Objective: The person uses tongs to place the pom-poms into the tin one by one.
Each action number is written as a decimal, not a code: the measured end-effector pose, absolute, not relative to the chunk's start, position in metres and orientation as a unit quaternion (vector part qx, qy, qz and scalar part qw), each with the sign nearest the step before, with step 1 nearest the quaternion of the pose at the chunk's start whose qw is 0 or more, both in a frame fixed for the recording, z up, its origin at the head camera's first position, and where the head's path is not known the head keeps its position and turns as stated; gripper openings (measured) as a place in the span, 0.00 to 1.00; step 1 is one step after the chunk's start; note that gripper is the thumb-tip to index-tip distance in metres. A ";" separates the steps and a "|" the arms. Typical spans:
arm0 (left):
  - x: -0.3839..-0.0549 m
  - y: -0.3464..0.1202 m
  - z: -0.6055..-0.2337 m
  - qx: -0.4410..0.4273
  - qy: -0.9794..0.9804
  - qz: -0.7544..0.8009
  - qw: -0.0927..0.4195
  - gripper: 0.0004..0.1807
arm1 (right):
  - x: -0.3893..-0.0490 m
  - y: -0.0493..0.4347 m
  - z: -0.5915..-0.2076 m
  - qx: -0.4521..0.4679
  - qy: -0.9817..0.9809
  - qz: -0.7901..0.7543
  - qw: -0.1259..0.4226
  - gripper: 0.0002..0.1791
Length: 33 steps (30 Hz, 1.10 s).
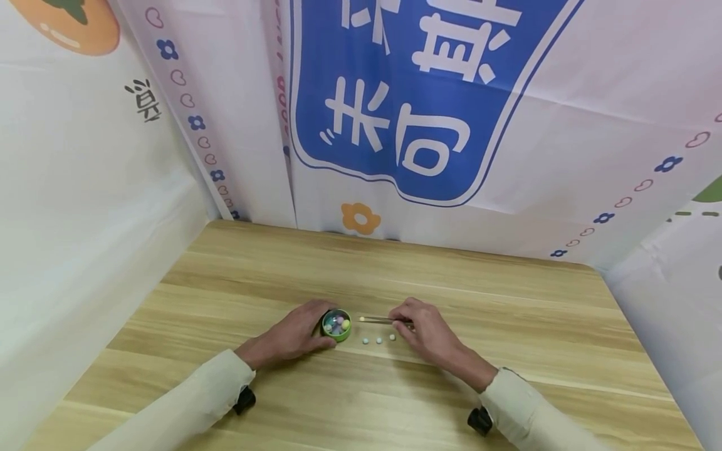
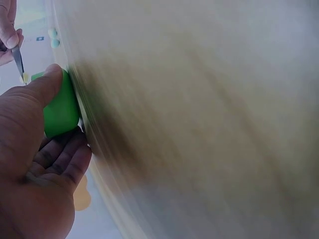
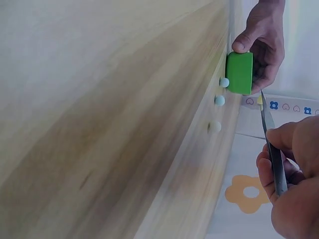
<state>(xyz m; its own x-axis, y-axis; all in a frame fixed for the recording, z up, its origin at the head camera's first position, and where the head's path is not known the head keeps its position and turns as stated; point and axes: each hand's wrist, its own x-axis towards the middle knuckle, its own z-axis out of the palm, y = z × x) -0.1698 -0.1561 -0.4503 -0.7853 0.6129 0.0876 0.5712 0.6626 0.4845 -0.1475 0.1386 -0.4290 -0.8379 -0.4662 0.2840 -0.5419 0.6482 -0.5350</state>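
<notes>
My left hand (image 1: 299, 327) grips a small green round container (image 1: 343, 336) by its side on the table. Several coloured balls, pink, yellow and teal among them, lie inside it. My right hand (image 1: 427, 329) pinches a pair of metal tweezers (image 3: 276, 167), whose tips point left toward the container. Between those tips is a small yellow ball (image 1: 362, 319), held just right of the container's rim. Three pale blue-green balls (image 1: 379, 341) sit in a row on the table, in front of the tweezers. In the left wrist view the thumb presses one side of the green container (image 2: 62, 107).
The wood-grain table (image 1: 350, 401) stretches around both hands. Behind it hangs a printed cloth (image 1: 507, 188) with a blue sign and flowers, and a white cloth (image 1: 84, 188) covers the left side. Each wrist bears a black device (image 1: 480, 421) below a light sleeve.
</notes>
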 end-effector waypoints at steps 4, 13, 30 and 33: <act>-0.170 -0.156 -0.450 0.326 0.911 0.250 0.039 0.36 | -0.148 0.135 -0.429 0.279 -0.906 0.313 0.060 0.07; -0.170 -0.157 -0.450 0.328 0.909 0.256 0.042 0.35 | -0.149 0.128 -0.429 0.280 -0.902 0.323 0.056 0.05; -0.170 -0.156 -0.451 0.327 0.909 0.255 0.042 0.35 | -0.149 0.118 -0.434 0.302 -0.894 0.326 0.054 0.05; -0.170 -0.156 -0.451 0.328 0.909 0.254 0.041 0.35 | -0.148 0.117 -0.435 0.300 -0.896 0.323 0.052 0.05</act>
<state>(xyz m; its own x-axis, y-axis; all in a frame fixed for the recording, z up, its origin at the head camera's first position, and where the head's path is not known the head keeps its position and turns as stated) -0.1704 -0.1564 -0.4506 -0.7813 0.6173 0.0921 0.5755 0.6554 0.4891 -0.1483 0.1168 -0.4350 -0.8151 -0.5036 0.2863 -0.5705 0.6124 -0.5472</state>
